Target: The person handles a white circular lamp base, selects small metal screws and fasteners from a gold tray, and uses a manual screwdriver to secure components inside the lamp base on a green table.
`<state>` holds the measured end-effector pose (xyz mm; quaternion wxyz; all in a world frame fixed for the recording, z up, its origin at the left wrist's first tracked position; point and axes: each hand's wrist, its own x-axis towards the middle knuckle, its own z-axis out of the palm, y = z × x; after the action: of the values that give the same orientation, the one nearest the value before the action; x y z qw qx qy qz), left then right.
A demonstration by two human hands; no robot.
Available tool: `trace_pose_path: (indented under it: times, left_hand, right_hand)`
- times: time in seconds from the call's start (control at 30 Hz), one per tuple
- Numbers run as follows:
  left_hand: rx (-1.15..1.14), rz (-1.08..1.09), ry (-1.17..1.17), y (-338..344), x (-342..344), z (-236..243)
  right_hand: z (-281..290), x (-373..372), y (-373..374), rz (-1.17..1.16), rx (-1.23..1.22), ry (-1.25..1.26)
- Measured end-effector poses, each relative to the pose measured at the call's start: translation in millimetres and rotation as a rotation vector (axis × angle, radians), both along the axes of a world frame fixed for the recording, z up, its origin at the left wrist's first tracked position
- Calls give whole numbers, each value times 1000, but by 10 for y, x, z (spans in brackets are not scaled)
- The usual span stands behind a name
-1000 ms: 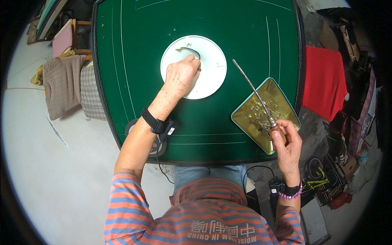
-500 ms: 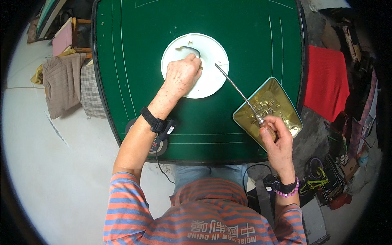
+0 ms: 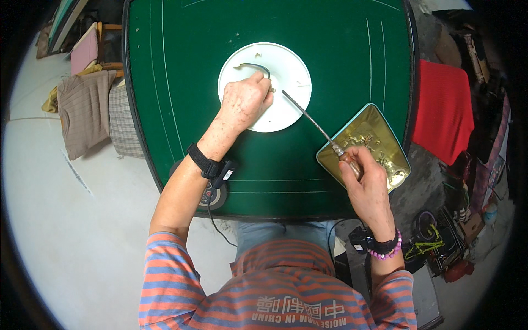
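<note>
A round white plastic disc lies flat near the middle of the dark green felt-covered surface, which is marked with thin pale lines. The left hand rests on the lower left part of the disc, palm down, its fingers curled close together and pressing on the disc beside a curved grey metal strip that arches across the disc's upper left; whether the fingertips actually pinch that strip cannot be told. A black strap with a small device circles the left wrist. The right hand sits over the near right part of the surface, its fingers wrapped shut around the brown wooden handle of a long thin metal-shafted screwdriver. The shaft slants up and to the left, and its tip lies over the right half of the disc, close to the left fingertips. Just beside the right hand stands an open rectangular tin with a teal rim and gold inside, holding small brass-coloured parts. A pink bead bracelet sits on the right wrist. A red cloth lies off the surface's right edge.
</note>
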<state>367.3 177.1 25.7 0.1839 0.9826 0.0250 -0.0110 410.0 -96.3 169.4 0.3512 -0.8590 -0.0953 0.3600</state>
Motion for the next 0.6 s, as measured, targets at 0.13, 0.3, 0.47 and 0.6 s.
trace_pose_path:
  times: [0.13,0.3,0.47,0.6]
  left_hand:
    - [-26,5,29,4,-10,15]
    - [-45,11,30,-5,11,83]
    - [-88,-35,1,7,22,47]
    - [-48,-57,-1,-7,47,41]
  right_hand:
    - [-51,2,-13,29,-22,-35]
    - [-88,4,-31,26,-43,-43]
    - [-4,61,116,63,-73,-33]
    - [-53,48,118,74,-39,-65]
